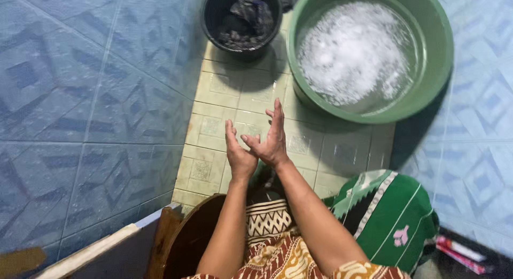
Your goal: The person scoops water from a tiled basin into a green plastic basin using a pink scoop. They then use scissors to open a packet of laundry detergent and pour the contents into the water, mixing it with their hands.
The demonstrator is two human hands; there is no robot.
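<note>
My left hand [239, 154] and my right hand [272, 137] are raised side by side over a pale tiled floor, palms turned toward each other and touching at the thumbs. Both have straight fingers and hold nothing. Just beyond them stands a large green basin [438, 70] filled with foamy white water [352, 49]. A smaller black bucket [212, 17] with dark wet cloth [251, 17] in it stands at the far left of the basin. My forearms reach out over patterned brown and green cloth [390, 215] on my lap.
Blue patterned wall tiles [80, 113] close in on the left, and more blue tiles [475, 150] rise on the right. A wooden edge [165, 231] and a pale ledge [91, 252] lie at the lower left. Red and white packets [459, 252] lie at the lower right.
</note>
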